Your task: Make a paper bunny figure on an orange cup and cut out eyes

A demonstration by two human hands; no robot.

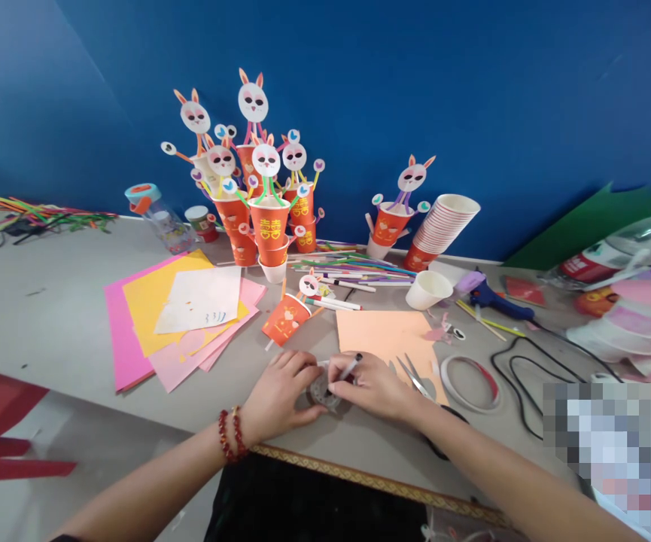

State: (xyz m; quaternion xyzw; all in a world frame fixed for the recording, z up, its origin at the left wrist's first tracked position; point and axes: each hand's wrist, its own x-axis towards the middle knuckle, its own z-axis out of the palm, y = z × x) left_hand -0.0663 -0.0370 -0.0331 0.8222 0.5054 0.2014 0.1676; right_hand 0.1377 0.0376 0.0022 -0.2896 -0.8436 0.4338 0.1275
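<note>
My right hand (367, 384) grips a pen (351, 366) with a pale barrel and a dark end, close above a round greyish disc-like thing (320, 390) on the table. My left hand (283, 391) curls against the left side of this disc, thumb at its near edge and fingers along its far edge. Both hands partly cover it, so its exact kind is hard to make out. Just beyond them leans a small red paper cup (287, 320) with a rabbit face (308, 285) and stick arms. Scissors (415, 378) lie on orange paper (384, 335) beside my right hand.
Several red cup rabbits (269, 226) stand stacked at the back, near a cup stack (443, 229). Coloured paper sheets (136, 354) lie left. To the right are a tape roll (472, 384), a glue gun (497, 297) with its black cable, and a large bottle (612, 256).
</note>
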